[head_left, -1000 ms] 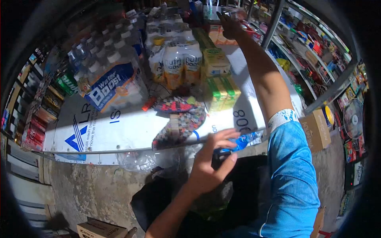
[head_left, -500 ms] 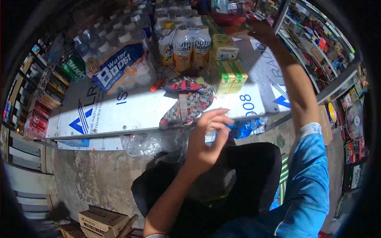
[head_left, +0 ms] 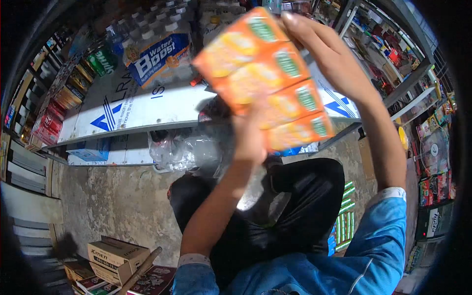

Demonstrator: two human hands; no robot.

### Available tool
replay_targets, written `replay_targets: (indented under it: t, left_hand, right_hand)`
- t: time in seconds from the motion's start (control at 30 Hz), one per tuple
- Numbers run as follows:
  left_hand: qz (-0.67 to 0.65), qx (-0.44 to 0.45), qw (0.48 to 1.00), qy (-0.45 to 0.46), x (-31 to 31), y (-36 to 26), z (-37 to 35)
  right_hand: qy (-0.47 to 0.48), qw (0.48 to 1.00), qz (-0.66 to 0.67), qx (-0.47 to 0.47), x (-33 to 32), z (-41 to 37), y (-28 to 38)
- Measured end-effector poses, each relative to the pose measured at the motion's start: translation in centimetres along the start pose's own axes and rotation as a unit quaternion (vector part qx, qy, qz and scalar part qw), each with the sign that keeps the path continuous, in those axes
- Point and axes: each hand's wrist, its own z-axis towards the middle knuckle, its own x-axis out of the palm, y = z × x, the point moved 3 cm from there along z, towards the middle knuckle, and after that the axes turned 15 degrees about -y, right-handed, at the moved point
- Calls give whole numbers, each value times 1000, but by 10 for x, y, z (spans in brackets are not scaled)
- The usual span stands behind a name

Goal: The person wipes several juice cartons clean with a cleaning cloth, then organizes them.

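Observation:
An orange pack of drink cartons (head_left: 278, 78), several boxes side by side with yellow pictures and green labels, is tilted in the air over the shelf's front edge. At its upper right corner my right hand (head_left: 334, 61) grips it, fingertips against the edge. My left hand (head_left: 250, 137), smeared by motion, is closed on the lower left side, a blurred digit lying across the front. Behind the pack, most of the patterned cloth and the stacked boxes are hidden.
A Water Boost bottle pack (head_left: 160, 59) stands on the white shelf (head_left: 147, 110), with drink cans (head_left: 49, 125) to its left. Crumpled clear plastic (head_left: 189, 150) lies on the level below. Cardboard boxes (head_left: 118, 255) sit on the floor at lower left. A metal rack post (head_left: 410, 73) rises at right.
My right hand has come back from the shelf's far right with the orange pack. My left hand, empty and half curled before, has risen to the pack's lower side.

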Motion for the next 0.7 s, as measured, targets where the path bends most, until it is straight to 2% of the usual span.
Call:
replay_targets:
  t: [0.03,0.07,0.13,0.2,0.23,0.27,0.37,0.43,0.47,0.53,0.57,0.63,0.67,0.7]
  left_hand:
    - [-51,43,998,9,-4,-19,10]
    - [12,44,999,1,-16,-39,17]
    - [25,91,994,-49,-45,-64,45]
    - [21,155,985,-72,-76,-88,65]
    - [37,191,978,-78,-89,-100,71]
    - [40,204,973,-96,-95,-109,74]
    - [7,221,968,-118,-110,-119,74]
    - [-7,212,971,-111,-117,-120,76]
    - [-7,216,969,-115,-118,-122,75]
    - [12,186,977,-104,-115,-116,73]
    - [17,178,979,-102,-116,-112,73]
    - [30,170,981,-84,-108,-105,72]
    - [44,164,983,-65,-104,-98,72]
    - [44,156,985,-64,-101,-91,71]
  right_hand:
    - [34,997,64,-38,13,5,-1]
    - [21,990,75,-117,25,8,-3]
    - [51,988,21,-144,44,9,-24]
    - [57,951,-203,-224,69,1,-67]
    - [90,945,-254,-188,82,-12,-71]
    - [52,935,-272,-222,100,-22,-87]
    - [64,926,-274,-253,125,-38,-114]
    - [106,938,-265,-194,123,-33,-126]
    - [24,939,-247,-240,117,-32,-125]
    - [-47,975,-150,-160,90,-24,-110]
    - [-45,975,-152,-159,82,-23,-101]
    - [-257,965,-14,-46,48,-24,-85]
    - [-287,955,78,-9,39,-22,-71]
    - [-292,952,85,-49,31,-18,-60]
